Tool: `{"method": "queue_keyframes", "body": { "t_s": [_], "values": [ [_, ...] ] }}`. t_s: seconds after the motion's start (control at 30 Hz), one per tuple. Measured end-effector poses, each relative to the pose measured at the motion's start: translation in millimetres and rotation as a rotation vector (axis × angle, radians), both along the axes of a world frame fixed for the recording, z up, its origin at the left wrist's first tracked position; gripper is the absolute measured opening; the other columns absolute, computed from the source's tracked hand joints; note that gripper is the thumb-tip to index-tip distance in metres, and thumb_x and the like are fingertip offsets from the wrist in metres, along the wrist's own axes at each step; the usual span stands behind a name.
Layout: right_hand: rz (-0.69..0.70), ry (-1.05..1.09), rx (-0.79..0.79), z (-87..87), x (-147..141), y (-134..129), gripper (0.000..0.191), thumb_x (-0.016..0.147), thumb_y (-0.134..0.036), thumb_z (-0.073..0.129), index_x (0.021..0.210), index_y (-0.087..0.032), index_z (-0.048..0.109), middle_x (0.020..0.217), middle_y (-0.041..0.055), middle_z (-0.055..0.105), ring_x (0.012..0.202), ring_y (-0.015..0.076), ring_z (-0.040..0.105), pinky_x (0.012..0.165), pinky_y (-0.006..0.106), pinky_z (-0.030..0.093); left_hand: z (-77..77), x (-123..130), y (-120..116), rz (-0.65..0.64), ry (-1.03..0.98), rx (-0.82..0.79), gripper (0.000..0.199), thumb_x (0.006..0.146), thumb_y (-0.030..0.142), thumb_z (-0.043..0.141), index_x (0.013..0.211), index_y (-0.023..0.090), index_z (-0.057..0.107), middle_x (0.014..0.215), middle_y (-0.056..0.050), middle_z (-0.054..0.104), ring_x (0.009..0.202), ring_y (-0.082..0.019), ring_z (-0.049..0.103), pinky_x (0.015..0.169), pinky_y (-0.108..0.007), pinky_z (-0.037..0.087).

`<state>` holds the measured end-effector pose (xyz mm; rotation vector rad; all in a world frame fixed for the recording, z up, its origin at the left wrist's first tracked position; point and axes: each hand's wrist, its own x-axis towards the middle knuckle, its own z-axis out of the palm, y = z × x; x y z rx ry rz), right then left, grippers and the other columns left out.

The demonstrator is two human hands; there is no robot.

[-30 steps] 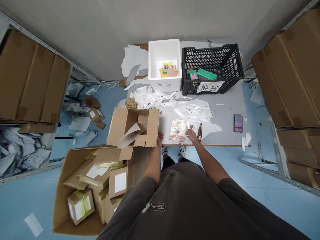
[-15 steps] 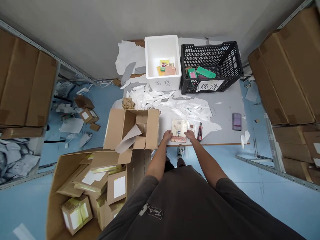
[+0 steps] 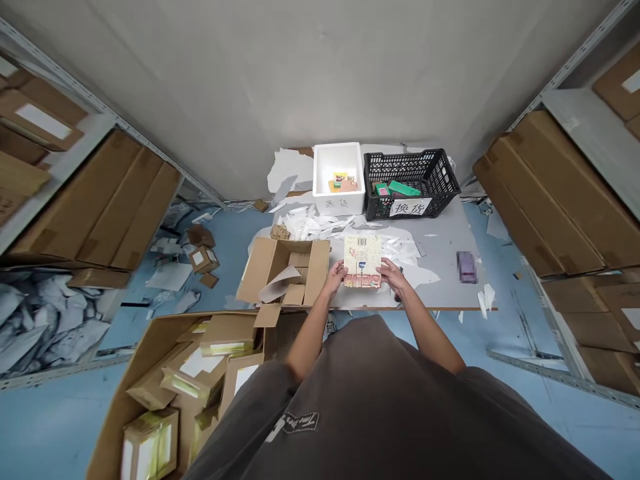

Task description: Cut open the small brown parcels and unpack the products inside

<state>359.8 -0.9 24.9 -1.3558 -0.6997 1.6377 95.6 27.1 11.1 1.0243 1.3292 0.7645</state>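
Note:
Between my two hands is a flat, nearly square printed pack (image 3: 363, 257), cream with a barcode at its top edge and a red pattern along the bottom. Whether it is a book or a thin box I cannot tell. My left hand (image 3: 336, 277) grips its left edge and my right hand (image 3: 391, 273) grips its right edge. It is raised over the front of the table (image 3: 425, 257). An open cardboard box (image 3: 316, 273) with loose paper and smaller cartons in it stands just left of my left hand. Under my right hand the red cutter is almost wholly hidden.
A white foam box (image 3: 339, 205) and a black crate (image 3: 413, 200), each with small goods inside, stand at the back. White paper scraps (image 3: 305, 223) lie before them. A phone (image 3: 467, 267) rests at right. A large carton (image 3: 120, 393) of parcels stands lower left. Shelves flank both sides.
Both hands have lifted the printed pack up off the table toward me, and it looks larger. My view has tilted upward, showing more wall and shelving.

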Motion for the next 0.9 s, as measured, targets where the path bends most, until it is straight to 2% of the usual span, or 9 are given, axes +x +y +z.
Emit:
{"method": "queue_keyframes", "body": {
  "t_s": [0.13, 0.2, 0.27, 0.4, 0.53, 0.67, 0.73, 0.8, 0.9],
  "values": [
    [-0.052, -0.044, 0.134, 23.4, -13, 3, 0.061, 0.064, -0.053, 0.089, 0.114, -0.027, 0.064, 0.104, 0.0048, 0.077, 0.092, 0.0242, 0.073, 0.074, 0.032, 0.059, 35.7, 10, 2, 0.090, 0.193, 0.207, 0.054, 0.092, 0.041, 0.078, 0.139, 0.017, 0.069, 0.134, -0.018, 0.070, 0.118, -0.029, 0.068, 0.105, -0.041, 0.055],
    [-0.080, -0.121, 0.218, 34.1, -20, 1, 0.060, 0.065, -0.052, 0.089, 0.115, -0.027, 0.067, 0.105, 0.0058, 0.077, 0.092, 0.0256, 0.074, 0.079, 0.037, 0.061, 49.3, 29, -5, 0.031, 0.203, 0.309, 0.061, 0.090, 0.044, 0.081, 0.146, 0.021, 0.068, 0.144, -0.017, 0.066, 0.124, -0.031, 0.066, 0.108, -0.044, 0.054],
    [-0.077, -0.212, 0.319, 45.6, -28, -4, 0.056, 0.067, -0.047, 0.087, 0.117, -0.026, 0.072, 0.109, 0.0074, 0.076, 0.096, 0.0273, 0.074, 0.085, 0.041, 0.062, 59.7, 53, -14, -0.055, 0.105, 0.343, 0.078, 0.088, 0.046, 0.084, 0.159, 0.024, 0.057, 0.154, -0.017, 0.059, 0.130, -0.033, 0.064, 0.110, -0.045, 0.054],
    [-0.002, -0.370, 0.515, 67.0, -45, -19, 0.048, 0.078, -0.039, 0.079, 0.125, -0.030, 0.079, 0.127, 0.0076, 0.074, 0.114, 0.0292, 0.070, 0.097, 0.044, 0.062, 75.3, 84, -24, -0.015, -0.101, 0.376, 0.097, 0.093, 0.045, 0.075, 0.175, 0.028, 0.026, 0.164, -0.016, 0.051, 0.135, -0.031, 0.063, 0.107, -0.043, 0.058],
    [0.055, -0.306, 0.574, 71.9, -42, -22, 0.054, 0.079, -0.042, 0.083, 0.132, -0.032, 0.077, 0.136, 0.0069, 0.072, 0.127, 0.0294, 0.066, 0.105, 0.045, 0.061, 93.0, 63, -11, -0.001, -0.108, 0.419, 0.096, 0.092, 0.038, 0.073, 0.175, 0.025, 0.027, 0.157, -0.014, 0.060, 0.136, -0.029, 0.063, 0.114, -0.043, 0.054],
    [-0.154, -0.316, 0.410, 59.8, -17, -8, 0.068, 0.074, -0.052, 0.087, 0.135, -0.027, 0.071, 0.138, 0.0127, 0.071, 0.132, 0.0329, 0.065, 0.105, 0.049, 0.060, 107.0, 28, 6, -0.121, -0.253, 0.307, 0.099, 0.088, 0.040, 0.079, 0.173, 0.022, 0.032, 0.149, -0.016, 0.068, 0.135, -0.030, 0.065, 0.112, -0.041, 0.054],
    [-0.114, -0.247, 0.292, 54.6, -8, -1, 0.071, 0.069, -0.053, 0.090, 0.131, -0.026, 0.069, 0.125, 0.0130, 0.076, 0.120, 0.0342, 0.070, 0.094, 0.047, 0.064, 108.6, 19, 9, -0.181, -0.296, 0.243, 0.099, 0.086, 0.040, 0.082, 0.172, 0.023, 0.036, 0.142, -0.015, 0.072, 0.130, -0.029, 0.069, 0.108, -0.040, 0.056],
    [-0.027, -0.092, 0.211, 53.1, -2, 3, 0.070, 0.065, -0.053, 0.093, 0.123, -0.025, 0.068, 0.108, 0.0094, 0.080, 0.100, 0.0322, 0.076, 0.081, 0.043, 0.065, 107.2, 15, 10, -0.207, -0.307, 0.221, 0.098, 0.085, 0.039, 0.084, 0.171, 0.024, 0.039, 0.139, -0.015, 0.074, 0.128, -0.028, 0.070, 0.107, -0.039, 0.055],
    [-0.043, 0.079, 0.206, 57.3, -1, 3, 0.067, 0.060, -0.050, 0.097, 0.114, -0.026, 0.064, 0.098, 0.0050, 0.081, 0.087, 0.0286, 0.078, 0.076, 0.040, 0.065, 103.6, 15, 11, -0.156, -0.249, 0.249, 0.094, 0.087, 0.036, 0.083, 0.170, 0.025, 0.042, 0.148, -0.016, 0.069, 0.132, -0.029, 0.067, 0.110, -0.040, 0.053]
  ]
}}
